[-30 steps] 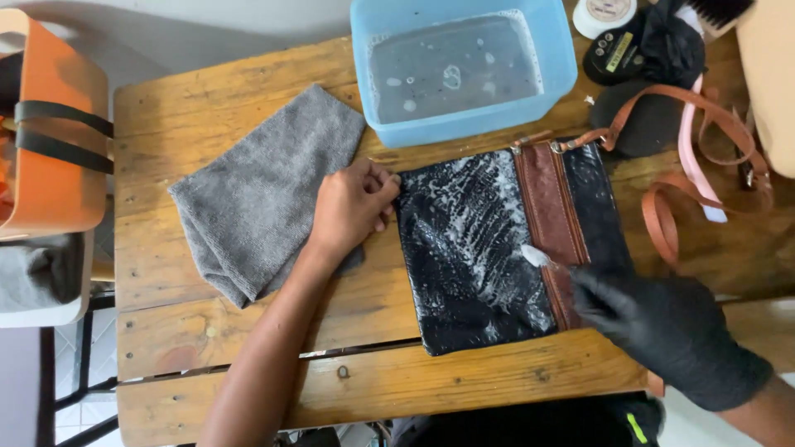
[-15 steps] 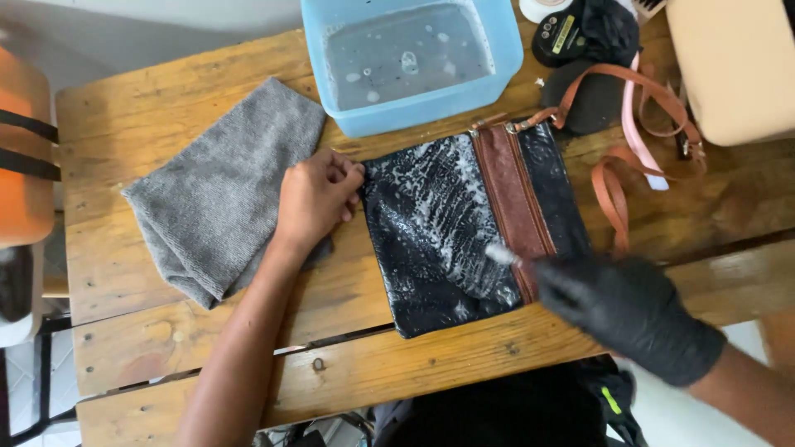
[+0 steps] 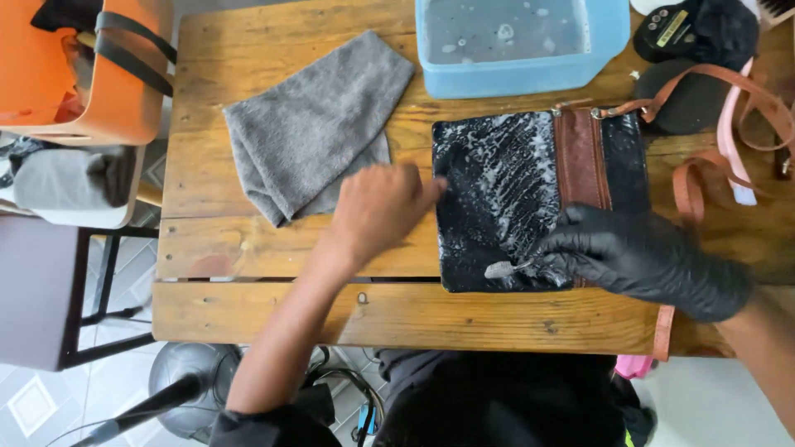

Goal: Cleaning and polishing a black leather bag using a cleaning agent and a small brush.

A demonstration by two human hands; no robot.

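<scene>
Blue tub (image 3: 513, 70) cut off above.

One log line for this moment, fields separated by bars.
left hand steadies bag | right hand holds brush on bag | cloth beside

Right hand (image 3: 642, 257), black-gloved, now sits lower on the black bag (image 3: 505, 199), down by its near edge; a second ago it worked near the brown strip, mid-height. The small brush (image 3: 501, 268) it holds now points left with its tip at the bag's near-left part, instead of up by the strip.

Left hand (image 3: 377, 211), bare, slides off the grey cloth (image 3: 310, 124): earlier its heel lay on the cloth's right corner, now it rests on bare wood just near of it, fingertips touching the bag's left edge.

Soapy foam now reaches nearer the bag's near edge.
</scene>
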